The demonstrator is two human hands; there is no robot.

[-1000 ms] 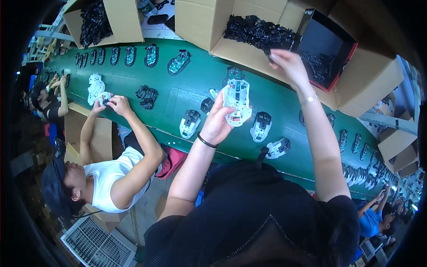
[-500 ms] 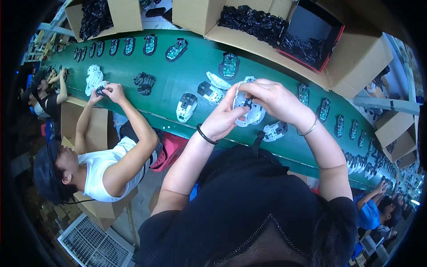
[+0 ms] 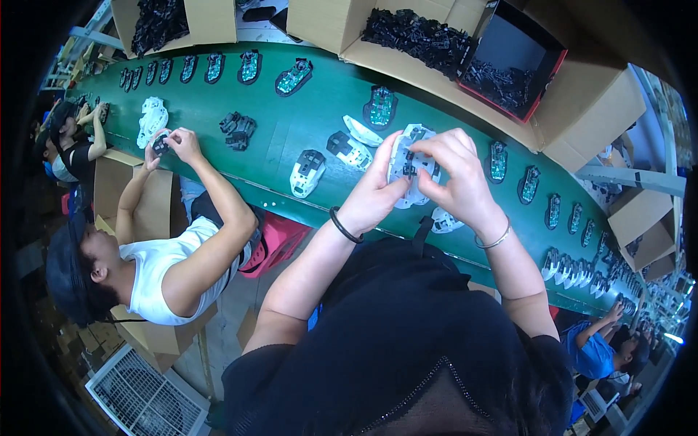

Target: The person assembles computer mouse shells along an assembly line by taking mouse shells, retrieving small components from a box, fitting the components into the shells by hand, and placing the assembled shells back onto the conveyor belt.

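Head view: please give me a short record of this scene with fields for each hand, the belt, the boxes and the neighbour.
left hand: cradles a white shell from below
right hand: fingertips press a small black part onto the white shell
belt: green, carries more white shells and black bases with green boards
cardboard boxes: behind the belt, full of black parts
co-worker: seated on the person's left, white top, both hands on a small piece at the belt edge

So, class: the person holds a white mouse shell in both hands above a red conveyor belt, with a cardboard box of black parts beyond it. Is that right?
Not quite. The belt is green, not red, as the head view shows. The rest stands: the left hand and right hand both hold the white mouse shell above it, and a cardboard box of black parts sits beyond.
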